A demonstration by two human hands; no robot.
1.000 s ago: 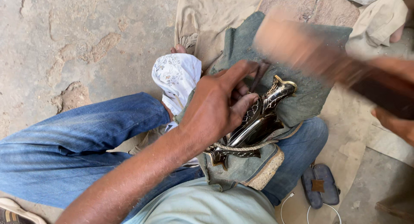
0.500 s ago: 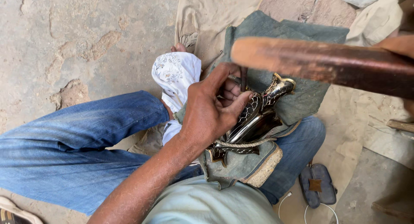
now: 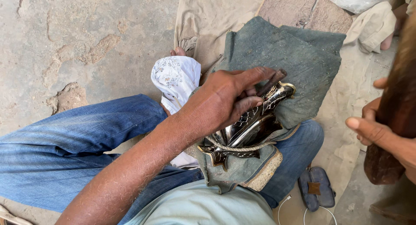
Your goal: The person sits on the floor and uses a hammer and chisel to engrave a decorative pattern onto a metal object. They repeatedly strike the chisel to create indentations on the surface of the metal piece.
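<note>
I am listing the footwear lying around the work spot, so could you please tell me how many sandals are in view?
2: a pair of dark sandals lies side by side on the ground, beside the person's jeans-clad knee, lower right. Cloths may hide others.

Soft, even daylight fills the scene — bright but not harsh, with only faint shadows under the left forearm and along the folds of the grey-green cloth (image 3: 299,56). The polished metal piece (image 3: 253,125) throws small white glints. At the right edge the wooden block (image 3: 396,116) looks smeared, perhaps by motion — the right hand (image 3: 372,129) beside it stays fairly sharp.
</note>
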